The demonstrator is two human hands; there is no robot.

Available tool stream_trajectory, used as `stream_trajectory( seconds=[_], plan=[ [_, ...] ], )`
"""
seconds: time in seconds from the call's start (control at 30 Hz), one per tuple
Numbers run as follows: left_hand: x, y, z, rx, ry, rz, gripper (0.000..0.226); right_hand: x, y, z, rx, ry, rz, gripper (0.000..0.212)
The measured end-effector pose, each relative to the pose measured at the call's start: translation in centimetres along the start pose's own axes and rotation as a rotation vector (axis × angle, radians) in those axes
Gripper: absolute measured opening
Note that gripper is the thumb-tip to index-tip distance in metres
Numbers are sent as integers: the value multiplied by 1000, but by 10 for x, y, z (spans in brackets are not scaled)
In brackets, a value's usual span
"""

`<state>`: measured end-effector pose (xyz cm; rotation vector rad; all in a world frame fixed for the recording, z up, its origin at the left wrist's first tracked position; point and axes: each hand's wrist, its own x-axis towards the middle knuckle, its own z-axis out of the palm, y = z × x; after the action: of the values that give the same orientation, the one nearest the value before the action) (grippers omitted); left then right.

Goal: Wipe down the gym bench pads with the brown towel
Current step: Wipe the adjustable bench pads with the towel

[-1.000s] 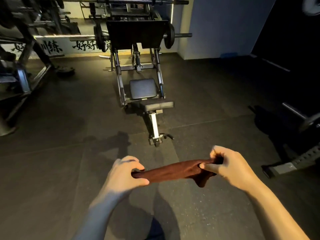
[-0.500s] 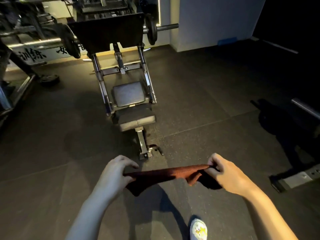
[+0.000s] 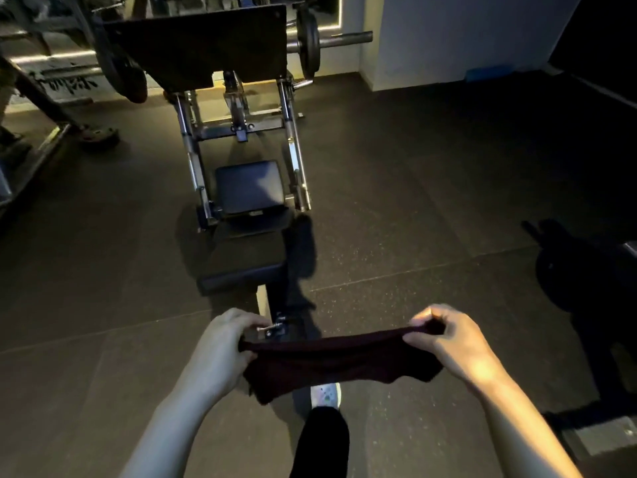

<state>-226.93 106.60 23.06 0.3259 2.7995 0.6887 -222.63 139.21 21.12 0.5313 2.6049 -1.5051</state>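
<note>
While we stand on the dark rubber floor (image 3: 413,201), our left hand (image 3: 220,350) and right hand (image 3: 451,343) each pinch one end of the brown towel (image 3: 331,360), stretched between them in the air at the bottom of the view. Below it show one pale shoe (image 3: 325,395) and a dark trouser leg (image 3: 320,439). Just beyond the towel lies the seat pad (image 3: 246,260), then the tilted back pad (image 3: 250,186), then a large black footplate (image 3: 203,46) with a weight plate (image 3: 307,39) beside it.

Two hands (image 3: 224,350) (image 3: 451,343), one brown towel (image 3: 331,360), two bench pads (image 3: 248,186) (image 3: 244,260), one shoe (image 3: 325,395).
</note>
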Motion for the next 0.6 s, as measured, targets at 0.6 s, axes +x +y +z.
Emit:
stream_trajectory(
  seconds=[0.6],
  plan=[
    [313,31,-35,-164,-102,21,16,315,-68,-83,-574,129,-320,21]
  ],
)
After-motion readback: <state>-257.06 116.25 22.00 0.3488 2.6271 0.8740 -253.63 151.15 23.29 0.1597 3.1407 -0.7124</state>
